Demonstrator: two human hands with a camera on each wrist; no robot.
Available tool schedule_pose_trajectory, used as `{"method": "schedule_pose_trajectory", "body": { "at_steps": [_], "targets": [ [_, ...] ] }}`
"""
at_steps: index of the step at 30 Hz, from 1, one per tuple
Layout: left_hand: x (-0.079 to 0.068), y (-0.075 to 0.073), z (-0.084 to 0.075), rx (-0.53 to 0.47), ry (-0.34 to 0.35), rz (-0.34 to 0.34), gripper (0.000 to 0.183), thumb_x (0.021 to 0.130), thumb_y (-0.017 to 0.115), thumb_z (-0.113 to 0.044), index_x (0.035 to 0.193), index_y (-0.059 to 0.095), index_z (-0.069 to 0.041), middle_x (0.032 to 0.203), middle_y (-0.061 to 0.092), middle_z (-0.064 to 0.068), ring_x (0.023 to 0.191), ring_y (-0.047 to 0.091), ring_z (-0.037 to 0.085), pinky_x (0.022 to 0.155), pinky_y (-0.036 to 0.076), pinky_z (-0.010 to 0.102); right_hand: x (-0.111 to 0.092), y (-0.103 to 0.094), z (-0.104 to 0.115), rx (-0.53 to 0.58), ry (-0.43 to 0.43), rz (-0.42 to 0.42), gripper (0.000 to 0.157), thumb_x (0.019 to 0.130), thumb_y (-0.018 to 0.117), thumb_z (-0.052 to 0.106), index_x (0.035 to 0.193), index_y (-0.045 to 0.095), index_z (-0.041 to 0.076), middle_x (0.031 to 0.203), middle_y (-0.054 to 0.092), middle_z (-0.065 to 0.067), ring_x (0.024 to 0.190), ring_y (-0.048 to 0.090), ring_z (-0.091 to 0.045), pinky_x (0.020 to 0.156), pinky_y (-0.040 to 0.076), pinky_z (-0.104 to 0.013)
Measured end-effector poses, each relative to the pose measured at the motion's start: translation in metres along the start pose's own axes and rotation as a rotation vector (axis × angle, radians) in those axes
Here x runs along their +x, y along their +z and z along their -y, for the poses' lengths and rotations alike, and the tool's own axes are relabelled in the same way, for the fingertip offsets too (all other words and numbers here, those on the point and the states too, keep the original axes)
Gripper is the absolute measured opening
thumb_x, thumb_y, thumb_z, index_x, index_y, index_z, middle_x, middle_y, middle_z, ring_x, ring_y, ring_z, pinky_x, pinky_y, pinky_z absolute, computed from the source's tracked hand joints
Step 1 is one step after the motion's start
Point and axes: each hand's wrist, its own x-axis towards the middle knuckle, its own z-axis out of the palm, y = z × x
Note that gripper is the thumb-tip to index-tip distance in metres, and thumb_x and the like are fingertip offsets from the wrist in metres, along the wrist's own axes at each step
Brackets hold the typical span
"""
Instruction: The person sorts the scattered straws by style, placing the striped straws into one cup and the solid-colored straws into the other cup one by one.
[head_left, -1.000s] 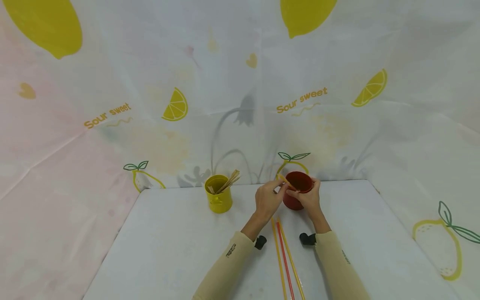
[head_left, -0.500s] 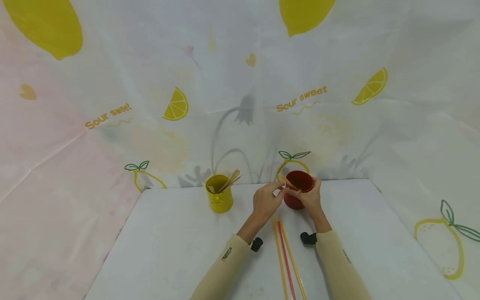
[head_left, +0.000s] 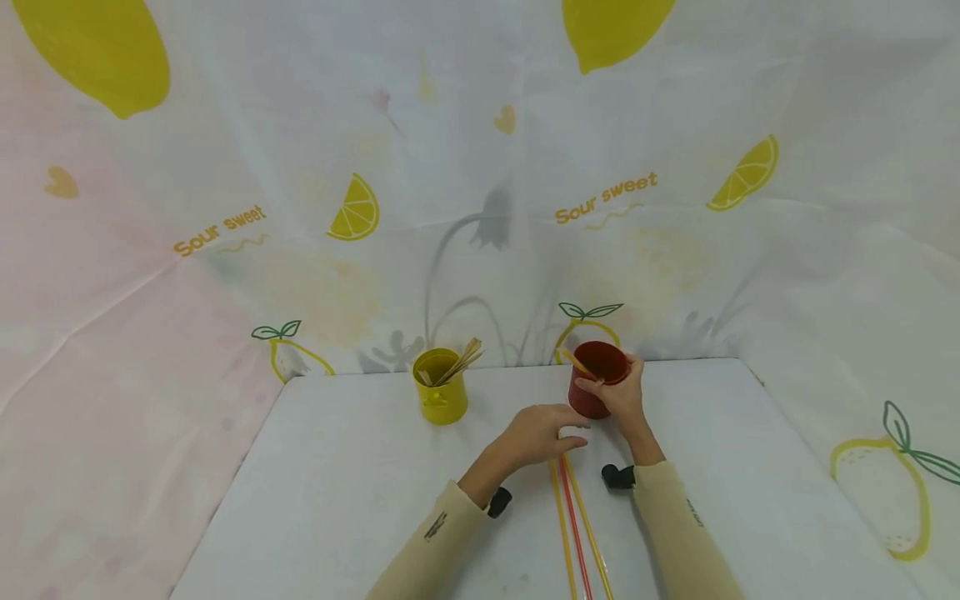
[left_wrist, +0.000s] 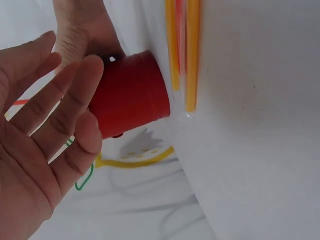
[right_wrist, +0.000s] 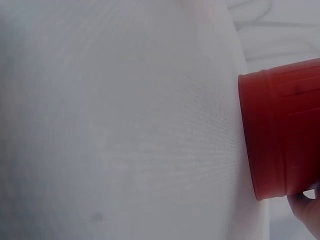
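A red cup stands near the table's far edge, and my right hand grips its right side and rim. A yellow straw leans out of the cup by that hand's thumb. My left hand hovers open, fingers straight, just left of the cup and over the far ends of three straws, two yellow and one red, lying on the table. The left wrist view shows the open left hand in front of the red cup, with the straws beyond. In the right wrist view the red cup fills the right edge.
A yellow cup holding several wooden sticks stands left of the red cup. The white table ends at a lemon-print cloth backdrop behind and on both sides.
My left hand let go at the red cup's rim and dropped back toward me, low over the straws on the table. The right hand stays on the cup.
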Motion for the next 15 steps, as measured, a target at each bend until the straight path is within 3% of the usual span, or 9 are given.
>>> {"method": "schedule_pose_trajectory", "body": {
  "at_steps": [7, 15],
  "targets": [
    [-0.008, -0.004, -0.008, -0.058, 0.072, 0.18, 0.022, 0.092, 0.072, -0.028, 0.111, 0.076, -0.018, 0.103, 0.072, -0.009, 0.095, 0.065, 0.006, 0.081, 0.046, 0.013, 0.004, 0.0, -0.009, 0.012, -0.001, -0.019, 0.09, 0.074, 0.085, 0.002, 0.138, 0.023, 0.003, 0.139, 0.041, -0.014, 0.123, 0.041, -0.021, 0.104, 0.035, -0.039],
    [-0.018, 0.002, -0.009, -0.109, 0.052, 0.328, 0.023, 0.092, 0.072, -0.025, 0.114, 0.075, -0.019, 0.107, 0.07, -0.012, 0.099, 0.062, 0.001, 0.084, 0.046, 0.015, 0.004, 0.0, -0.009, 0.005, 0.001, -0.025, 0.091, 0.072, 0.086, 0.003, 0.138, 0.023, 0.003, 0.139, 0.041, -0.015, 0.124, 0.041, -0.023, 0.104, 0.035, -0.041]
  ]
}}
